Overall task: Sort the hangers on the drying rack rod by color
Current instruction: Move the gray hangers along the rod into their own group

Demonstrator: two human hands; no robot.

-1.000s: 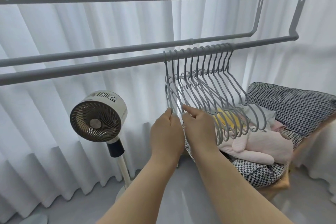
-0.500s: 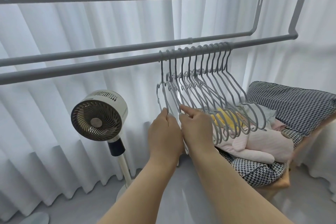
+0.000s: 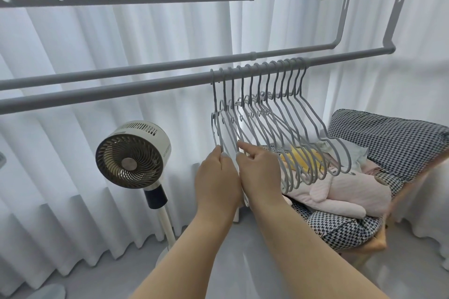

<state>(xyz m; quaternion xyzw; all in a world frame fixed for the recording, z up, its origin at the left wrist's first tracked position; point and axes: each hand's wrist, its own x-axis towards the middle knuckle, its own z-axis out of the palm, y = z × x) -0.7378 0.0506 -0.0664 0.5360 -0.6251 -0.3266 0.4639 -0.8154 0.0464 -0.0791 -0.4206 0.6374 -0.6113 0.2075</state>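
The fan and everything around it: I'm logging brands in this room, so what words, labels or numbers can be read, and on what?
Fan: one line of dark lettering runs down the right side of its white housing, too small and blurred to read.
Drying rack rod, hangers, checked cushion: no text or numbers visible.
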